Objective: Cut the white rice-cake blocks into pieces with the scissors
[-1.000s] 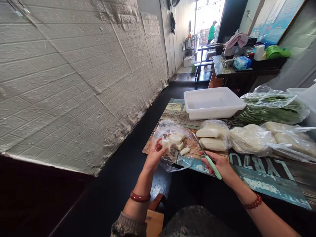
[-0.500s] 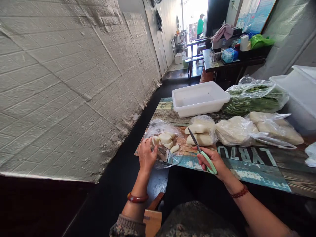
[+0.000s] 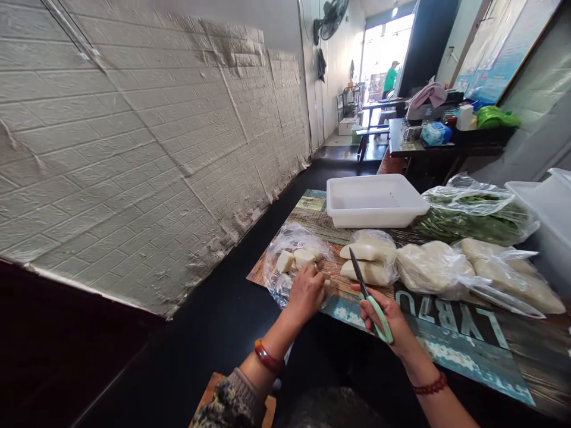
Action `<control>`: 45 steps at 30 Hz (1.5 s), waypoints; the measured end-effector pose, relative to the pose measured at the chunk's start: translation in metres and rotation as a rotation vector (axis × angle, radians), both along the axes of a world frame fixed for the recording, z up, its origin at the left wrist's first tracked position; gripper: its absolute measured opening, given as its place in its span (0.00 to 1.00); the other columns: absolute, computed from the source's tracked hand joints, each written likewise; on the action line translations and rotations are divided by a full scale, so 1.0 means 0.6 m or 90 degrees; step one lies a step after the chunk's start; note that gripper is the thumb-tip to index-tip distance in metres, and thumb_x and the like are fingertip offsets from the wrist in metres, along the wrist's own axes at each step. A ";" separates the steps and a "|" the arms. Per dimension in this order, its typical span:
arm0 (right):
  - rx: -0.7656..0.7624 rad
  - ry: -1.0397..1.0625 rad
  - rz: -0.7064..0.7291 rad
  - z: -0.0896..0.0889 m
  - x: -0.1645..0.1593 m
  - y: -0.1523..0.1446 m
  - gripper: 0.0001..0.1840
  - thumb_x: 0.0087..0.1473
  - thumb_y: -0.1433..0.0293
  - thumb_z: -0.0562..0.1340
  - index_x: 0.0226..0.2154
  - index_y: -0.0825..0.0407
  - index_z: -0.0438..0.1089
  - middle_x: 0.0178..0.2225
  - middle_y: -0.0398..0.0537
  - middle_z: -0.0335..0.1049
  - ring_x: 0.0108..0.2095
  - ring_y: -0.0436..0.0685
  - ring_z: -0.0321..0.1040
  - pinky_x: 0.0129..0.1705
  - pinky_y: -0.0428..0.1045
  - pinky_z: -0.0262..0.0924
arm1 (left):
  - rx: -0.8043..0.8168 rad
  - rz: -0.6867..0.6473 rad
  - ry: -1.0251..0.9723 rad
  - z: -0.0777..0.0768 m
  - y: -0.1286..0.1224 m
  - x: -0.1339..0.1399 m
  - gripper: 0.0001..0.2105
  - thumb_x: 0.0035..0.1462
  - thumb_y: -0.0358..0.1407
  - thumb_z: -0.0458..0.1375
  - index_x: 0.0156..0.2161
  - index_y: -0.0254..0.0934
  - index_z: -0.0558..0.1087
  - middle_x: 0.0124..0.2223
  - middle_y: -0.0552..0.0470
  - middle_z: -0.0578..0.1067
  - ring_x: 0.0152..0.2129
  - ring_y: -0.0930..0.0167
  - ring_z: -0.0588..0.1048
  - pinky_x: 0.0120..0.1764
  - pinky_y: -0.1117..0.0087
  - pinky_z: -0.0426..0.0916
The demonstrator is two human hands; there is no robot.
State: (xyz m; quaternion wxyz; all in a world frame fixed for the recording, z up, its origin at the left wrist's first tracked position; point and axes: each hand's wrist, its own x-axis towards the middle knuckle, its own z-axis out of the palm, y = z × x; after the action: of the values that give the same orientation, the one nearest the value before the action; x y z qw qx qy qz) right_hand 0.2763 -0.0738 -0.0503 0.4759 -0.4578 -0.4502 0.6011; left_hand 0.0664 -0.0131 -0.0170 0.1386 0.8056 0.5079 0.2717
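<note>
My right hand grips a pair of scissors by the green handles, its dark blades pointing up and away. My left hand is over the near side of an open clear plastic bag, its fingers curled down. Whatever those fingertips pinch is hidden behind the hand. White chunks of a smooth, dough-like food lie on the bag, just beyond the fingers. Two longer white pieces, partly in a clear bag, rest beyond the scissor tips.
A white plastic tub stands at the table's back. To its right are a bag of green vegetables, tied bags of white food and a translucent bin. A brick-patterned wall runs along the left. Far off, a person in green stands.
My left hand has moved right, from the left side of the white chunks to their near right side. The scissors stay in my right hand. The camera view has shifted up and left.
</note>
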 end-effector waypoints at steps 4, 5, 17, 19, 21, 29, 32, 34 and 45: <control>-0.004 -0.004 -0.007 0.002 -0.002 0.001 0.35 0.49 0.48 0.67 0.53 0.52 0.70 0.21 0.38 0.64 0.16 0.48 0.60 0.17 0.44 0.58 | -0.051 0.024 -0.272 0.020 0.018 -0.023 0.00 0.52 0.32 0.58 0.31 0.39 0.72 0.29 0.52 0.71 0.28 0.69 0.68 0.36 0.68 0.62; -0.007 -0.004 -0.009 0.004 -0.003 0.001 0.36 0.48 0.47 0.67 0.53 0.52 0.70 0.21 0.38 0.64 0.16 0.48 0.59 0.17 0.44 0.58 | -0.051 0.053 -0.322 0.027 0.030 -0.034 0.01 0.53 0.34 0.59 0.32 0.39 0.72 0.29 0.53 0.71 0.26 0.70 0.68 0.34 0.69 0.62; -0.002 0.018 -0.017 0.012 -0.008 0.002 0.32 0.51 0.49 0.66 0.52 0.52 0.69 0.21 0.38 0.64 0.16 0.46 0.59 0.17 0.42 0.56 | -0.100 0.082 -0.177 0.029 0.207 -0.155 0.09 0.44 0.28 0.60 0.33 0.36 0.79 0.36 0.46 0.80 0.36 0.62 0.77 0.43 0.64 0.69; -0.003 0.013 -0.017 0.013 -0.009 0.002 0.32 0.51 0.49 0.66 0.52 0.52 0.69 0.22 0.38 0.64 0.17 0.46 0.59 0.17 0.42 0.56 | -0.098 0.106 -0.191 0.019 0.212 -0.170 0.10 0.49 0.31 0.58 0.37 0.35 0.79 0.38 0.44 0.81 0.36 0.62 0.78 0.42 0.64 0.70; -0.010 0.011 -0.020 0.013 -0.010 0.001 0.33 0.51 0.49 0.66 0.52 0.52 0.69 0.22 0.38 0.63 0.16 0.46 0.59 0.17 0.42 0.55 | -0.087 0.134 -0.203 0.011 0.211 -0.188 0.13 0.54 0.34 0.55 0.41 0.34 0.78 0.38 0.44 0.81 0.36 0.64 0.78 0.41 0.65 0.71; -0.047 0.025 -0.023 0.008 -0.009 -0.002 0.33 0.49 0.50 0.68 0.51 0.52 0.69 0.23 0.38 0.63 0.18 0.47 0.59 0.18 0.43 0.56 | -0.043 0.134 -0.150 0.023 0.215 -0.210 0.15 0.47 0.33 0.62 0.43 0.37 0.78 0.45 0.45 0.77 0.43 0.62 0.74 0.48 0.63 0.67; -0.045 0.015 -0.038 0.011 -0.011 -0.003 0.33 0.49 0.49 0.68 0.52 0.52 0.68 0.22 0.38 0.62 0.18 0.46 0.58 0.18 0.43 0.56 | -0.043 0.117 -0.062 0.036 0.236 -0.187 0.29 0.39 0.34 0.68 0.52 0.41 0.74 0.55 0.45 0.71 0.52 0.58 0.68 0.55 0.60 0.61; -0.041 0.006 -0.046 0.014 -0.013 -0.003 0.32 0.50 0.50 0.67 0.52 0.52 0.68 0.22 0.38 0.62 0.18 0.46 0.58 0.18 0.42 0.55 | -0.072 0.113 -0.005 0.039 0.251 -0.170 0.33 0.36 0.35 0.71 0.52 0.42 0.73 0.52 0.45 0.73 0.50 0.57 0.69 0.52 0.60 0.62; -0.019 -0.021 -0.056 0.008 -0.012 -0.009 0.31 0.55 0.51 0.65 0.54 0.52 0.66 0.24 0.39 0.61 0.19 0.48 0.58 0.20 0.44 0.55 | -0.107 0.118 -0.189 0.036 0.317 -0.105 0.11 0.56 0.32 0.51 0.25 0.34 0.71 0.23 0.52 0.71 0.23 0.71 0.70 0.30 0.71 0.62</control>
State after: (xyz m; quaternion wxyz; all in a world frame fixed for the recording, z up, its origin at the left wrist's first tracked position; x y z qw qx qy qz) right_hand 0.2688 -0.0794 -0.0454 0.4870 -0.4941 -0.4285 0.5788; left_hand 0.0034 0.1773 0.0046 0.2532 0.6923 0.5745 0.3556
